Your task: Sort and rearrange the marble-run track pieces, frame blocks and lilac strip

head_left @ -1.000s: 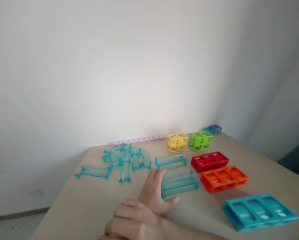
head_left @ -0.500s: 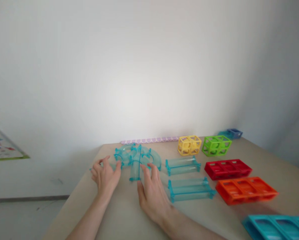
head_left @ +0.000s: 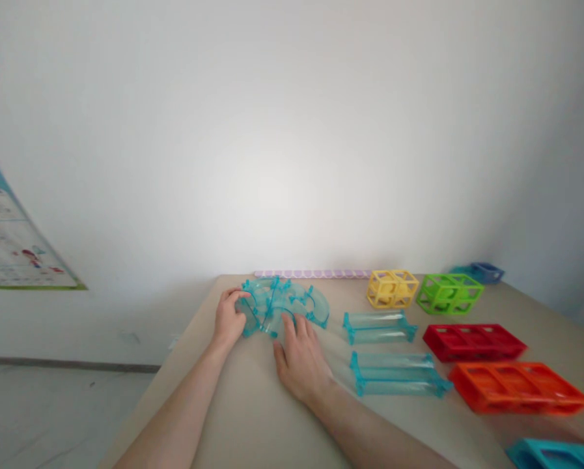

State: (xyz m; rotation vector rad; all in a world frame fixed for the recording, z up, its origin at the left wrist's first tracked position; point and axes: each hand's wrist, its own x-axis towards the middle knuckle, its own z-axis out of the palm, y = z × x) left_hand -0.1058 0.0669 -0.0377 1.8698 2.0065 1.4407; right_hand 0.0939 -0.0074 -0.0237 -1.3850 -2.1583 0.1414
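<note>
A cluster of clear blue curved tube pieces (head_left: 316, 303) lies toward the far left of the table. At its left end, my left hand (head_left: 229, 320) has its fingers and thumb closed around a clear blue tube piece (head_left: 249, 317), partly covered by the hand. My right hand (head_left: 301, 358) is palm-down at the near side of the cluster. Its fingers are apart, the tips at the edge of the nearest tube; whether they press on it I cannot tell. Right of this hand lie two straight clear blue tubes, a farther one (head_left: 379, 327) and a nearer one (head_left: 396, 374).
Along the right stand a yellow frame block (head_left: 392, 289), a green one (head_left: 449, 294), a red one (head_left: 474, 342), an orange one (head_left: 519, 387) and a blue one (head_left: 560, 453). A dark blue block (head_left: 487, 273) is at the back corner. A purple patterned strip (head_left: 316, 274) lies along the wall.
My left hand has moved in and closed on a tube piece, which now sits against the cluster's left side. The nearest tubes have shifted and tilted. The whole view has turned slightly left.
</note>
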